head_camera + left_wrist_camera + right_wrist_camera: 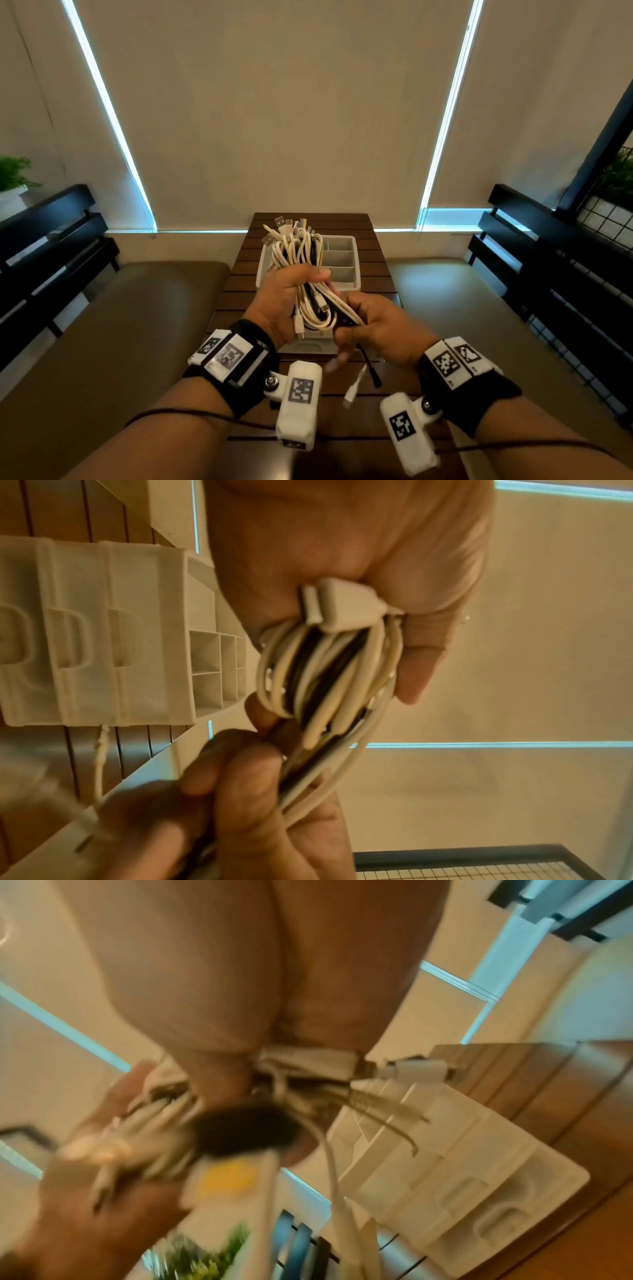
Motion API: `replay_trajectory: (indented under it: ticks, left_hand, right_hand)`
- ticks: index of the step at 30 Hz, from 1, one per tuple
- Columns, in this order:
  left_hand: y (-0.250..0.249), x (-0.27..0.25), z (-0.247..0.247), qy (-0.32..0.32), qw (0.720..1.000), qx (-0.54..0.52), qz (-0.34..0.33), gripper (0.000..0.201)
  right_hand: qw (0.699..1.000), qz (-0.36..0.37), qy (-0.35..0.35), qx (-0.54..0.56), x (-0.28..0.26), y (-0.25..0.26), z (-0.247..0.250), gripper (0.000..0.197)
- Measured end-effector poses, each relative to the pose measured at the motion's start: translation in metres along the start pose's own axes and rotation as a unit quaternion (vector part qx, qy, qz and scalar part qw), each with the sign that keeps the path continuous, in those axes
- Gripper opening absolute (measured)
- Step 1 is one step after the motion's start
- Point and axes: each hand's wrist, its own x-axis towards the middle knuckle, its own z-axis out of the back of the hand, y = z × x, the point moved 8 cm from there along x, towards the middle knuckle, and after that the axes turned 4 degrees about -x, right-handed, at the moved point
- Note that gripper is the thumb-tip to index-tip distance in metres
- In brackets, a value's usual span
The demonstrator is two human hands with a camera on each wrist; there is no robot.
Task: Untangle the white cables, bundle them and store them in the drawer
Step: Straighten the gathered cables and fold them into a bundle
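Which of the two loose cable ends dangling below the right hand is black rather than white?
The black-tipped end, hanging just right of the white connector; its cord and plug are dark.

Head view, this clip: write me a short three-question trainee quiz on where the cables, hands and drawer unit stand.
1. True or false: the left hand grips the cable bundle in the air above the table.
2. Multiple choice: what is the right hand doing? A) resting flat on the table B) pinching cable ends at the bundle's lower end C) pulling a drawer handle
3. Fill in: the top drawer of the white drawer unit is ____, and its dividers show.

Key: 1 true. 2 B; a white plug and a black plug dangle below its fingers. 3 open, and the visible compartments hold no cables.
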Motion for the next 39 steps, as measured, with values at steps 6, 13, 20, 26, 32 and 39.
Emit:
replay_trajectory:
  ticks: [6, 13, 20, 26, 32, 39]
  left_hand:
    - [0.009, -0.001, 0.002, -0.014, 0.997, -0.074, 0.017, 0.022]
    - [0.001, -0.003, 0.001, 0.021, 0.997, -0.06, 0.037, 0.008]
    - [-0.003, -0.005, -0.002, 0.047, 0.997, -0.028, 0.058, 0.007]
    - [-0.008, -0.008, -0.014, 0.099, 0.991, -0.079, 0.047, 0.025]
    - [0.0, -0.007, -0.009, 0.091, 0.992, -0.078, 0.038, 0.034]
    - [-0.003, -0.006, -0.001, 0.023, 0.998, 0.023, -0.051, 0.025]
  right_hand:
    - [0.923, 0.076, -0.123, -0.357, 0.001, 0.018, -0.001, 0.033]
    - [0.997, 0.012, -0.003, -0.082, 0.004, 0.0, -0.014, 0.047]
    - [0.997, 0.011, 0.068, 0.031, -0.003, 0.004, -0.013, 0.028]
    - [0.985, 0.067, -0.057, -0.148, 0.001, 0.022, -0.009, 0.018]
    - [0.937, 0.084, -0.107, -0.322, 0.006, 0.016, -0.006, 0.026]
    - [1.0, 0.007, -0.003, 0.009, 0.003, 0.021, -0.018, 0.089]
